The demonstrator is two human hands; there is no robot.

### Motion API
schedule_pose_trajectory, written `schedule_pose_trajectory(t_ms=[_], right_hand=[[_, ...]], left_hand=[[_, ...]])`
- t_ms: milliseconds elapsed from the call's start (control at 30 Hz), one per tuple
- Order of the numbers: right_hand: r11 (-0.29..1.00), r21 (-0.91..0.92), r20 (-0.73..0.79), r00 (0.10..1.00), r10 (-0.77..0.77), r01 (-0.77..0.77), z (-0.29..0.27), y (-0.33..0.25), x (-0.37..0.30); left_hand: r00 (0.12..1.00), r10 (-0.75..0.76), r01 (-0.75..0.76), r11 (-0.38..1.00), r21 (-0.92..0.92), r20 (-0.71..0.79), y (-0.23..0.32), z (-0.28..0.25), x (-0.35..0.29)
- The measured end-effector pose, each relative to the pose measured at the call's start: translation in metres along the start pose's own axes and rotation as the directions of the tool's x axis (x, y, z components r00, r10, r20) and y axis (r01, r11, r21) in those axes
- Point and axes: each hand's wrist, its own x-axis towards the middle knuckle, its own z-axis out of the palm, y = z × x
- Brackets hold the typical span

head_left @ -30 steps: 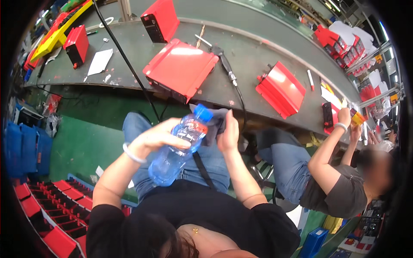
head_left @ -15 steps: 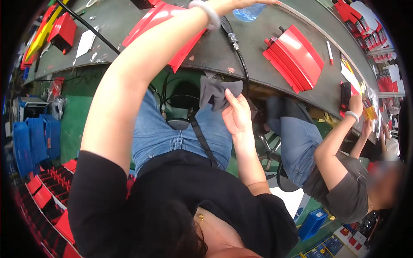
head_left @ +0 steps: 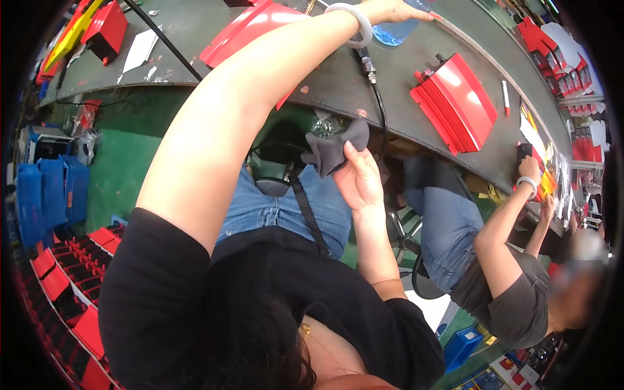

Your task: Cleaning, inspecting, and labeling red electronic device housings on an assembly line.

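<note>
Two hands are in use: the left hand (head_left: 390,10) is closed on a water bottle (head_left: 396,29) being set on the surface (head_left: 390,84); below its edge, the right hand (head_left: 357,182) pinches a grey cloth (head_left: 331,149). Release likely follows.

- Clear plastic bottle (head_left: 396,29), blue-tinted and partly filled with liquid, sits at the far side of the dark green bench, right at the top edge of view (its cap and upper part are hidden), with the left hand (head_left: 393,10) on it.
- Dark grey cloth (head_left: 333,151), soft and crumpled, hangs in loose folds just under the bench edge above the lap, pinched by the right hand (head_left: 359,182).
</note>
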Motion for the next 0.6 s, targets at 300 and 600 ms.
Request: schedule_pose_trajectory(t_ms=[300,600], right_hand=[[0.682,-0.483,0.018,0.786,-0.618,0.548,0.017,-0.045,-0.036],[0.479,-0.576,0.305,0.719,-0.625,0.662,0.044,-0.035,-0.033]], left_hand=[[0.936,0.109,-0.097,0.994,-0.055,0.335,0.102,-0.063,-0.052],[0.433,-0.216,0.624,0.773,-0.118,0.875,0.136,-0.144,-0.199]])
